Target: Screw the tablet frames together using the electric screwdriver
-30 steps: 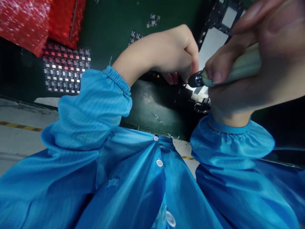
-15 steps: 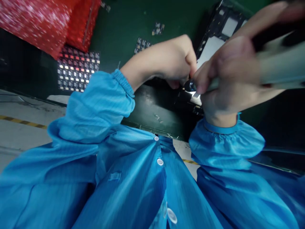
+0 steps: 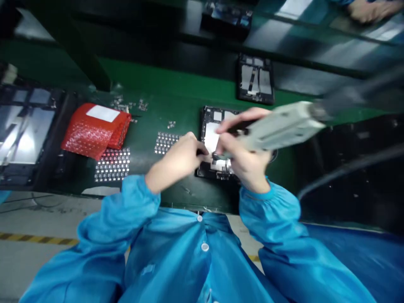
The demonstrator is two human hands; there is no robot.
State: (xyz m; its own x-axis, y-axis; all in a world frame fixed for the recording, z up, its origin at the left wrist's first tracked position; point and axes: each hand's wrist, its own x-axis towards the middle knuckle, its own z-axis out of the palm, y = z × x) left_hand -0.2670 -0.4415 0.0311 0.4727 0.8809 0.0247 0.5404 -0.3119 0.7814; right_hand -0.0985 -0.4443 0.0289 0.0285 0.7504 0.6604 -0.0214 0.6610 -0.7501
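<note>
My right hand (image 3: 244,158) grips a pale electric screwdriver (image 3: 280,126) whose body slants up to the right, its tip down over an open black device frame (image 3: 217,143) on the green bench. My left hand (image 3: 178,160) rests with curled fingers at the frame's left edge, pinching something small there that I cannot make out. Both arms wear blue sleeves.
A red bubble-wrap bag (image 3: 96,130) lies to the left, with sheets of small parts (image 3: 112,165) in front of it and a smaller sheet (image 3: 164,143) beside my left hand. Another frame (image 3: 255,80) lies farther back. Trays (image 3: 25,130) sit far left. Another person's hand (image 3: 368,9) shows top right.
The view has pulled back and up, so the whole bench now shows. My hands stay together at the frame, the screwdriver still in my right hand.
</note>
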